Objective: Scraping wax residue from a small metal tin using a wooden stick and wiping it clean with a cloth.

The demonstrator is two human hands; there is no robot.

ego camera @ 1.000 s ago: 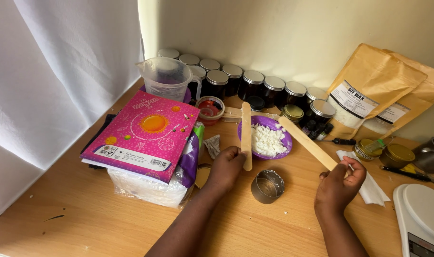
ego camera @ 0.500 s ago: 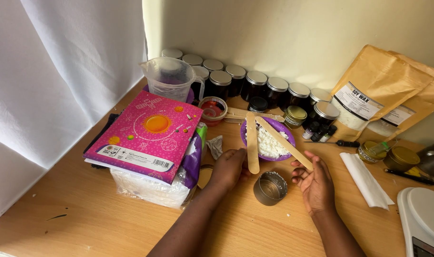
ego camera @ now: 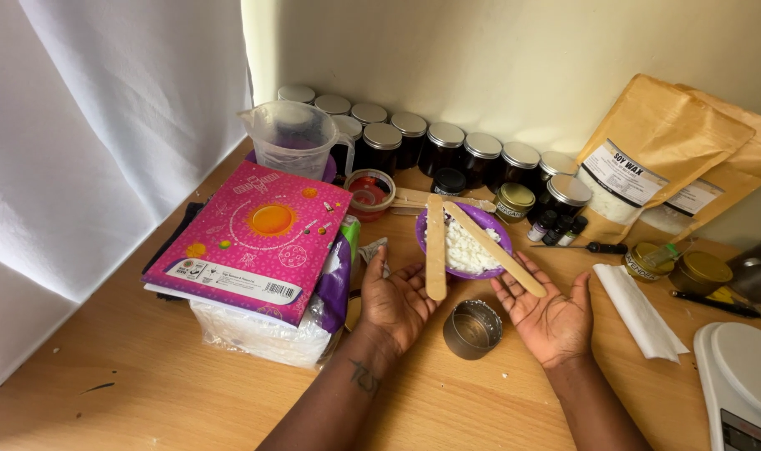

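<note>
My left hand (ego camera: 397, 305) lies palm up on the wooden table, and a flat wooden stick (ego camera: 435, 242) rests across its fingers, reaching over a purple bowl (ego camera: 426, 249) of white flakes. My right hand (ego camera: 554, 316) is also palm up, with a second wooden stick (ego camera: 490, 242) lying on its fingers and angled over the same bowl. The two sticks nearly meet at their far ends. A small open metal tin (ego camera: 472, 330) stands between my wrists.
A pink book (ego camera: 251, 238) sits on a plastic-wrapped stack at left, with a clear measuring jug (ego camera: 293, 138) behind it. Dark lidded jars (ego camera: 480, 154) line the wall. Brown pouches (ego camera: 647, 163), a folded white napkin (ego camera: 641, 311), small gold tins (ego camera: 699, 271) and a white scale (ego camera: 743, 376) are at right.
My right hand has come left from beside the napkin to the bowl, carrying its stick. Both hands now lie palm up with the sticks over the bowl.
</note>
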